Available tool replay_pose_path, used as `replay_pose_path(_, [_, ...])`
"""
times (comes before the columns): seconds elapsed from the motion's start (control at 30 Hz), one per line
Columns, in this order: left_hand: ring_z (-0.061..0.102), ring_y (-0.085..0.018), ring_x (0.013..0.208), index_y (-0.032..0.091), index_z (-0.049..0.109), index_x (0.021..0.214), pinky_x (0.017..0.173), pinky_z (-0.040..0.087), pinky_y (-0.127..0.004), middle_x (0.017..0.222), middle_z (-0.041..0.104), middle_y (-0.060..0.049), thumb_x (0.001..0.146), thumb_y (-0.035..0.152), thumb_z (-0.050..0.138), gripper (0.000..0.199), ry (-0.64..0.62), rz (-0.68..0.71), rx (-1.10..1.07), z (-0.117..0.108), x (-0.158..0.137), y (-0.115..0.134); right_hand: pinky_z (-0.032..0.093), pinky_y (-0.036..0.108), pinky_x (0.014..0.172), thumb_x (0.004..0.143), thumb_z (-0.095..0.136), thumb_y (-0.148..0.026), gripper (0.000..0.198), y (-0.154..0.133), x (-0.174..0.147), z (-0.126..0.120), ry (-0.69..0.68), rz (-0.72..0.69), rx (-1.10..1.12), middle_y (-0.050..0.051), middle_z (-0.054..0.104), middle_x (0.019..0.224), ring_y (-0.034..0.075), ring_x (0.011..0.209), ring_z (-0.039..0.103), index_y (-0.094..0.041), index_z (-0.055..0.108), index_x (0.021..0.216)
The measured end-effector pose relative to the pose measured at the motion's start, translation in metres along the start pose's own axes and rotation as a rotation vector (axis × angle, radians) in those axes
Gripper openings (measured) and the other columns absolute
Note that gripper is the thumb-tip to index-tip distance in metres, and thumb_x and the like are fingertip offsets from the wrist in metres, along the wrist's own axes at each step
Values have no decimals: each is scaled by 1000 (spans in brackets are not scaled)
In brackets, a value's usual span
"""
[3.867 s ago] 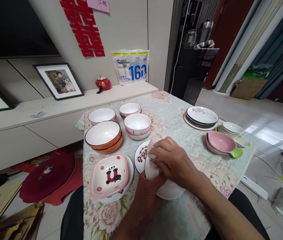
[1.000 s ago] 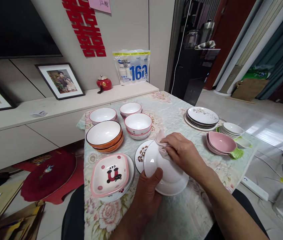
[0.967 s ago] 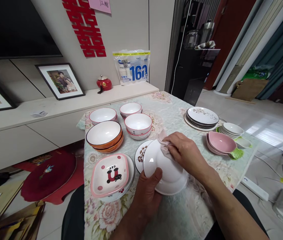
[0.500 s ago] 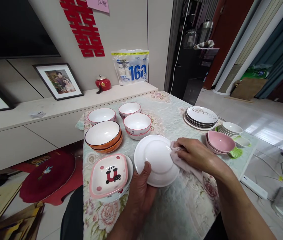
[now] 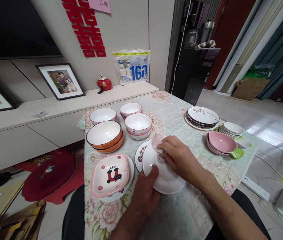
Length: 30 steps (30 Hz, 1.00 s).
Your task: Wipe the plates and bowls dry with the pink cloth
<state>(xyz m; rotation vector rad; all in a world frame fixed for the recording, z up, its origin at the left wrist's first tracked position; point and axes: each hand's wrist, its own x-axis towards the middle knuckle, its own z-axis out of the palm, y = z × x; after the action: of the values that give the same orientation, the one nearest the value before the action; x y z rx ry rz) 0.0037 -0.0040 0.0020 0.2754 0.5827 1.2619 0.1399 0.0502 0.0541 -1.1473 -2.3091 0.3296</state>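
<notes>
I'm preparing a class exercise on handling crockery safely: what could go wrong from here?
The white plate might slip: the left hand grips one side while the right hand holds a cloth against it. If dropped, it could chip the brown-flowered plate partly hidden behind it. The stacked pink bowls, near the edge of the table, could be knocked off.

One head-worn camera looks forward and down from close above the cloth-covered table (image 5: 173, 115), facing a wall (image 5: 130, 28).

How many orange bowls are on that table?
2 visible: the upper orange bowl sits in the lower orange bowl, behind the cat dish. Any fully nested bowl would be hidden.
</notes>
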Motion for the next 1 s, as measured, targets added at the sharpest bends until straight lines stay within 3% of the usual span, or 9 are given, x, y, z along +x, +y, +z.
replay_pose_path(0.17, [71,-27,104,18,71,109,104,49,-43,104,77,-9,76,32,81,38,72,29,-27,-4,4,2,45,30,79,91,53,-6,18,-15,1,-6,-225,-93,113,5,61,96,19,92,54,-19,63,96])
replay_pose_path(0.27, [69,-28,108,19,67,120,105,49,-43,110,76,-10,78,34,78,46,45,23,0,-3,3,2,44,30,83,90,53,-7,20,-3,2,-3,-155,-93,124,5,61,100,19,97,54,-20,63,101])
replay_pose_path(0.37, [66,-29,116,21,56,137,106,48,-44,119,73,-12,82,31,76,59,36,35,10,-1,0,1,43,32,87,89,51,-6,23,17,3,2,22,1,75,7,61,101,20,101,54,-18,64,104])
replay_pose_path(0.43, [66,-29,115,21,53,139,106,49,-44,119,73,-13,81,30,76,63,75,51,1,-1,-1,1,43,33,87,89,50,-8,23,27,3,2,68,107,35,8,62,100,21,100,56,-18,64,105])
replay_pose_path(0.63, [67,-27,115,19,55,138,104,51,-41,116,75,-12,85,31,72,56,181,77,-48,-2,3,10,41,30,74,87,54,-18,11,31,-2,-16,-78,343,-54,7,66,92,20,84,60,-17,63,93])
replay_pose_path(0.73, [66,-26,117,18,57,137,105,50,-41,117,74,-12,87,33,69,53,173,58,-50,-1,3,13,40,29,70,84,55,-15,9,19,-8,-23,-166,314,-55,4,66,89,19,81,59,-19,61,89])
replay_pose_path(1.0, [64,-29,120,14,58,135,108,47,-40,122,72,-15,89,35,66,52,131,23,-105,-3,6,10,41,30,62,85,56,-7,16,-23,-17,-25,-317,52,-1,4,63,89,17,74,57,-23,56,81])
